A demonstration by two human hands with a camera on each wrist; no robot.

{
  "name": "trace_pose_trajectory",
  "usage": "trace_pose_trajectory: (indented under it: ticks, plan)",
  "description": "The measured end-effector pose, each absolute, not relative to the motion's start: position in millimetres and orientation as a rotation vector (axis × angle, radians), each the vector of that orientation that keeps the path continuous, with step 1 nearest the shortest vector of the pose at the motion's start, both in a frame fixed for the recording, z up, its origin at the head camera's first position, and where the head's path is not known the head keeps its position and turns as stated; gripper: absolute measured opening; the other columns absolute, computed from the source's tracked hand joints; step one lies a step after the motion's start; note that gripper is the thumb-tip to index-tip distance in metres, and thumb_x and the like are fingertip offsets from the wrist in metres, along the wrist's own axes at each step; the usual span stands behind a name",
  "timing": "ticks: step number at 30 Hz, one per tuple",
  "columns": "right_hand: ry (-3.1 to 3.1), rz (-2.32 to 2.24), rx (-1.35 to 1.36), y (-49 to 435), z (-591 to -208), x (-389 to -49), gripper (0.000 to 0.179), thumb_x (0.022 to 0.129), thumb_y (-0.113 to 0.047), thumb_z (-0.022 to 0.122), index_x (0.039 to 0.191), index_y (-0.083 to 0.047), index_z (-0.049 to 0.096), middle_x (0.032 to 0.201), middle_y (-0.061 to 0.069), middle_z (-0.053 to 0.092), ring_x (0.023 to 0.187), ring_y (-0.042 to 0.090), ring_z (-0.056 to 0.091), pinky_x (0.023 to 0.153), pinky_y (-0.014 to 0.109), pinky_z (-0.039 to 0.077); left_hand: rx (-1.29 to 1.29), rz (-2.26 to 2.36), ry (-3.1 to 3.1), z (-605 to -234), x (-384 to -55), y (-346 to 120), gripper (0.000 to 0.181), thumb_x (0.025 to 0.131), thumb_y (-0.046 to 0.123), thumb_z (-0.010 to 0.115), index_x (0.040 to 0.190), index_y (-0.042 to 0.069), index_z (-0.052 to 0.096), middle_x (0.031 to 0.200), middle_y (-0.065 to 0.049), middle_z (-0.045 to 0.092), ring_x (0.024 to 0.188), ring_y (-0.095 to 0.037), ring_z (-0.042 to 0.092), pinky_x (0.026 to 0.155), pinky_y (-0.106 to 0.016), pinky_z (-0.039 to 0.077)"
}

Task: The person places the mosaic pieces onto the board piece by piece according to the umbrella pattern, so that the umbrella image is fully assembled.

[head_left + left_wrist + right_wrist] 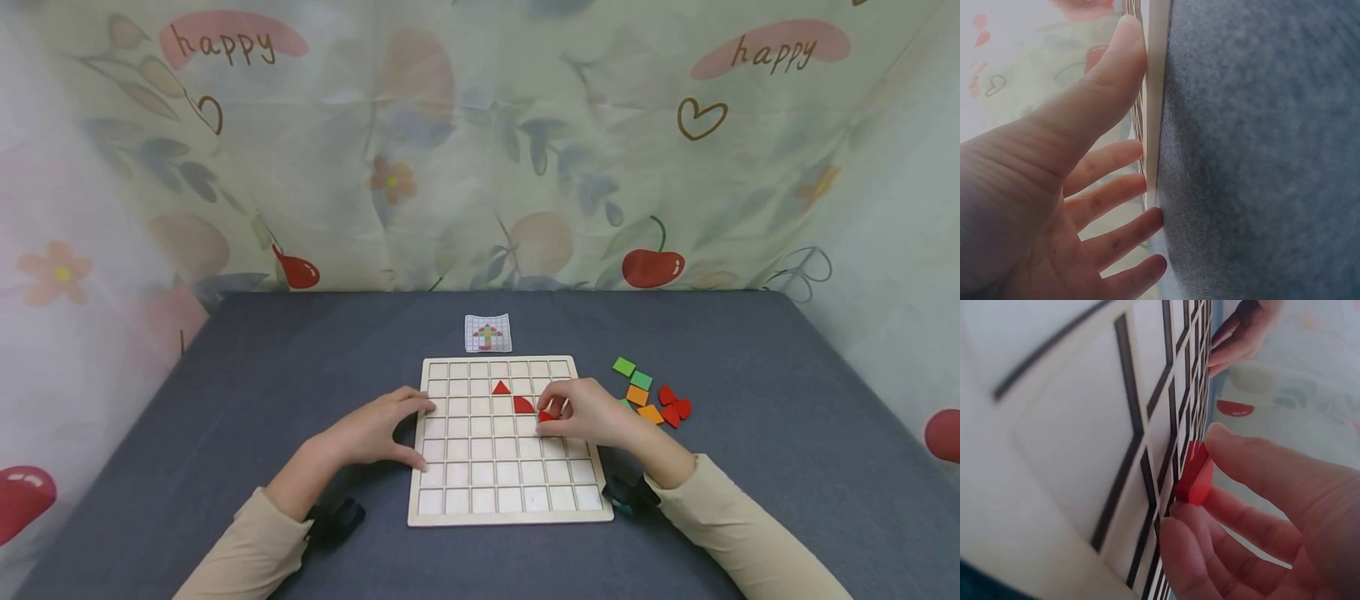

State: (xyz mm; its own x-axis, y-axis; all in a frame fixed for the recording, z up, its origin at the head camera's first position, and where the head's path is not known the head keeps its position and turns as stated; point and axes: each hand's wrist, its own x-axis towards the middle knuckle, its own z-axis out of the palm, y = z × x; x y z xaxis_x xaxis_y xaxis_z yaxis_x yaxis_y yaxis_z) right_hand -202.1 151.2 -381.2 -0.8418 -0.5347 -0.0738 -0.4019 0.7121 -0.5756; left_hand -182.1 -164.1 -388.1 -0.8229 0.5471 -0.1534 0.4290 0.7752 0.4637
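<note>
A white grid board (480,475) with wooden dividers lies on the dark table. Between thumb and fingers, my right hand (588,412) pinches a small red block (1195,478), held right at the grid over the board's right half. Just left of it, a red quarter-round piece (522,405) sits in a cell, and a red triangle (501,388) lies in the row above. My left hand (371,429) rests at the board's left edge, fingers spread and fairly straight, thumb and fingertips touching the rim (1157,94).
Behind the board lies a small printed pattern card (487,333). Right of the board are loose pieces: a green square (624,367), an orange square (637,396) and several red pieces (670,396). A patterned cloth (480,167) hangs behind the table.
</note>
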Motion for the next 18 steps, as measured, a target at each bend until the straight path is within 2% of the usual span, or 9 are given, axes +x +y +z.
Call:
trace_pose_trajectory:
  ticks: [18]
  plan:
    - [2.702, -0.804, -0.796, 148.6, -381.9, -201.0, 0.02, 0.076, -0.022, 0.077, 0.087, -0.01, 0.065, 0.072, -0.002, 0.056, 0.064, 0.008, 0.047, 0.058, 0.018, 0.04, 0.784, 0.617, 2.685, -385.1, -180.1, -164.2, 0.077, 0.07, 0.042, 0.079, 0.131, 0.004, 0.05, 0.135, -0.014, 0.047, 0.124, -0.03, 0.047, 0.102, -0.047, 0.039]
